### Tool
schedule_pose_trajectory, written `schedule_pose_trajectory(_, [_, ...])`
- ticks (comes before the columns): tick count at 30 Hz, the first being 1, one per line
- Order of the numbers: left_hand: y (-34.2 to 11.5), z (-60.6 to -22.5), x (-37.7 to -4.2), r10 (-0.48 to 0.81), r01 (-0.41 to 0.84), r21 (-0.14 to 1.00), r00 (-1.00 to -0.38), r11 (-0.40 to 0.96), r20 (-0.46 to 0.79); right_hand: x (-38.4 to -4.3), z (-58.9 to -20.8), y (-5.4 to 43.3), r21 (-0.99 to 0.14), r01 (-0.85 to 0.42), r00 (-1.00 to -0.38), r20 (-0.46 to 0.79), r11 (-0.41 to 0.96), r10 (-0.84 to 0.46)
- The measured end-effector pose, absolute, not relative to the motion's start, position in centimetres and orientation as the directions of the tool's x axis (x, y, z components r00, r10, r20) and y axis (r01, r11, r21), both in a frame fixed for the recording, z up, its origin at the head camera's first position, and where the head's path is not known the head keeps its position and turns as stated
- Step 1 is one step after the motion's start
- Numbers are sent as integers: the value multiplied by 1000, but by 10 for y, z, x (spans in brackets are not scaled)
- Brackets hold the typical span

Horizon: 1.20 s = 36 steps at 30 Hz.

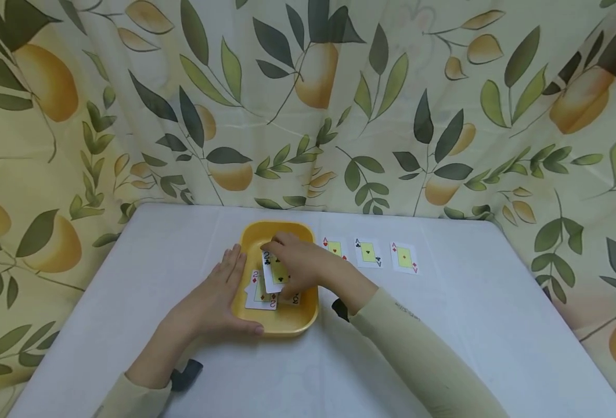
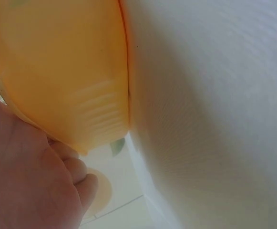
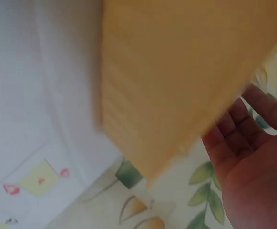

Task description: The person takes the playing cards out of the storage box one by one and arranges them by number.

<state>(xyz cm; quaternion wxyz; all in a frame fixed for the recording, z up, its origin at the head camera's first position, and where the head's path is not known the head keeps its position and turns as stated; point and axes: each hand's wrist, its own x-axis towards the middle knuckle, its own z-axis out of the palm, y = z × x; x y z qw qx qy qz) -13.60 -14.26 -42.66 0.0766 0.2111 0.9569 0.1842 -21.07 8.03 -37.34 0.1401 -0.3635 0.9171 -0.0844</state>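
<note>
A yellow plastic tray (image 1: 303,325) sits on the white-covered table. My left hand (image 1: 211,299) lies along its left rim with straight fingers, the thumb toward the near corner. Over the tray, my right hand (image 1: 302,264) pinches a two of clubs playing card (image 1: 275,276) between fingers and thumb. Beneath that card lie a two of diamonds (image 1: 255,299) and another card (image 1: 292,299), partly covered. In the left wrist view the left palm (image 2: 28,176) is against the tray's outer wall (image 2: 62,71). The right wrist view shows the right fingers reaching past the rim, their tips hidden.
Right of the tray, a row of face-up cards lies on the table: an ace of hearts (image 1: 335,247), partly behind the right hand, a black ace (image 1: 368,253) and an ace of diamonds (image 1: 404,258). A fruit-patterned curtain (image 1: 308,128) hangs behind the table.
</note>
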Motion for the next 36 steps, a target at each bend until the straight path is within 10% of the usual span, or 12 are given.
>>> schedule_pose_trajectory(36, [-139,-426,-135,393,330,400,-916,855,-82,-184,-362,183,-221,-499,-836,-130,838,-533])
